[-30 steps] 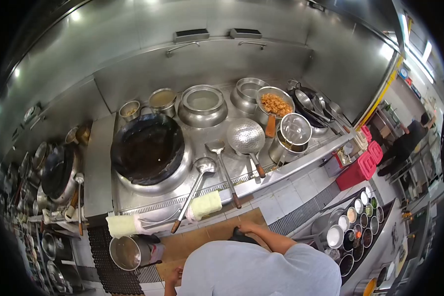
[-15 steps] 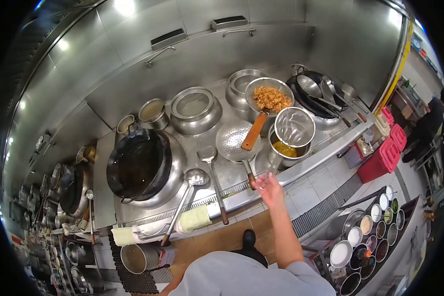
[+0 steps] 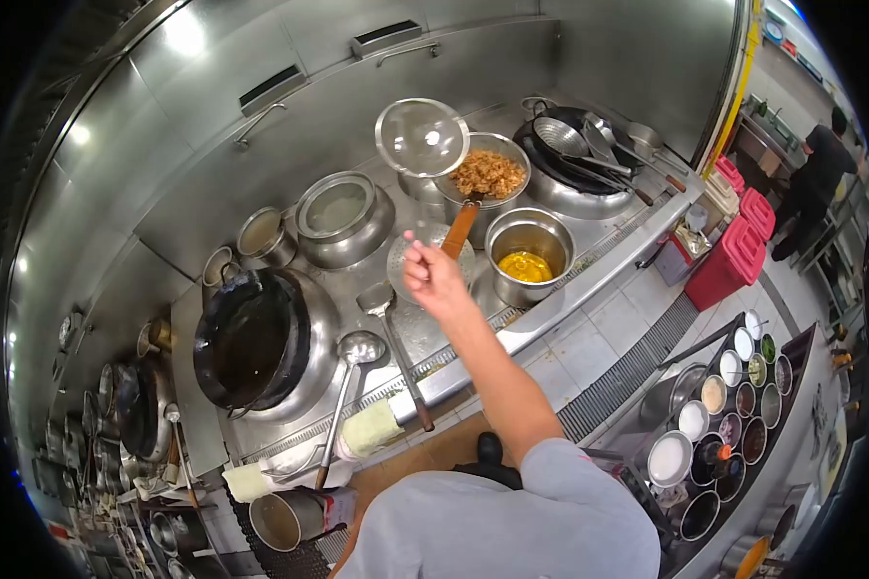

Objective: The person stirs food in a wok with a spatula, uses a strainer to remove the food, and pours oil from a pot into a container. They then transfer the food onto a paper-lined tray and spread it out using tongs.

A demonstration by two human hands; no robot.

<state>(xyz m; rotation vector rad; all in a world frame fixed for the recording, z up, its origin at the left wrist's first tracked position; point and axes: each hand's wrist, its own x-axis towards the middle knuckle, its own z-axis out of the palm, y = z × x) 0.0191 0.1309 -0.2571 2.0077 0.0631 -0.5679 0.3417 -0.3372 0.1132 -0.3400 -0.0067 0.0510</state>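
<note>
My right hand is closed, stretched over the stove top, its fingers curled at the handle end of a round fine-mesh strainer; the handle itself barely shows. Beneath the hand lies a perforated skimmer, partly covered. Just beyond, a second strainer with a wooden handle holds brown fried bits and rests on a pot. To the right stands a steel pot with yellow liquid at its bottom. My left hand is out of view; only a sliver of that arm shows at the bottom edge.
A dark wok sits at left, with a ladle and a spatula beside it. Lidded pots line the back. Another wok holds utensils. Seasoning containers stand at lower right. A person in black is far right.
My right hand has moved left and away from me, carrying the mesh strainer from above the pot of yellow liquid to the left of the fried bits. The camera view has shifted too.
</note>
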